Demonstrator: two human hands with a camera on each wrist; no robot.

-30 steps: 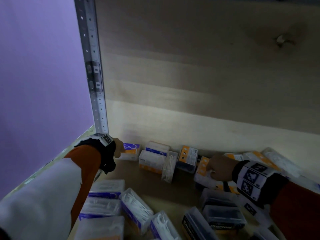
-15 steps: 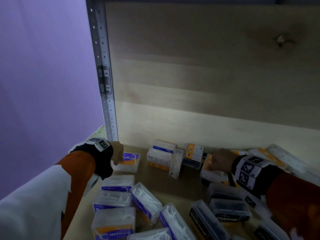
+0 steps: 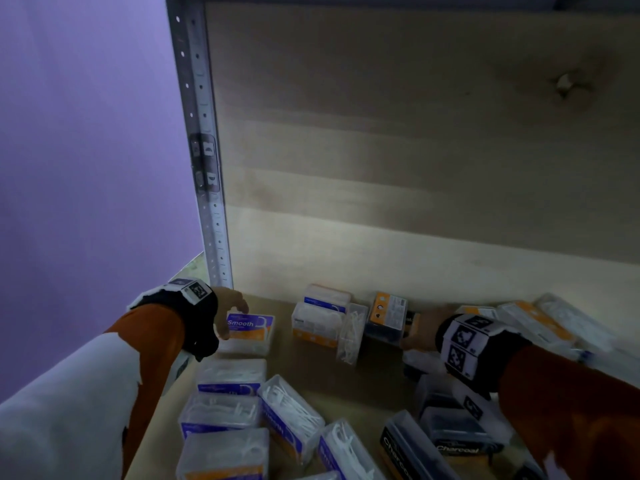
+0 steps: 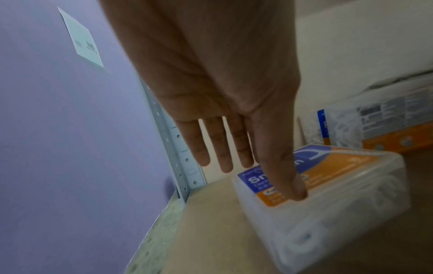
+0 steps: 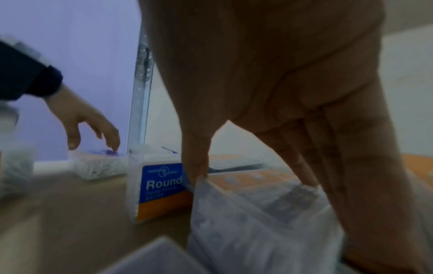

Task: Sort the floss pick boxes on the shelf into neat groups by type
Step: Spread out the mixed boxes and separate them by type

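The left hand (image 3: 231, 308) hangs over the Smooth floss pick box (image 3: 250, 330) in the shelf's (image 3: 367, 379) back-left corner, fingers (image 4: 284, 178) straight and relaxed — one fingertip touches the label, nothing gripped. That box lies flat, long axis running left to right along the back wall, directly under the fingers, so this hand is the nearer one for any nudge toward the other Smooth boxes (image 3: 231, 375) just in front. The right hand (image 3: 420, 329) pinches a clear box with an orange label (image 5: 257, 204) beside the upright Round box (image 5: 161, 187) — thumb on one edge, fingers on the far one.
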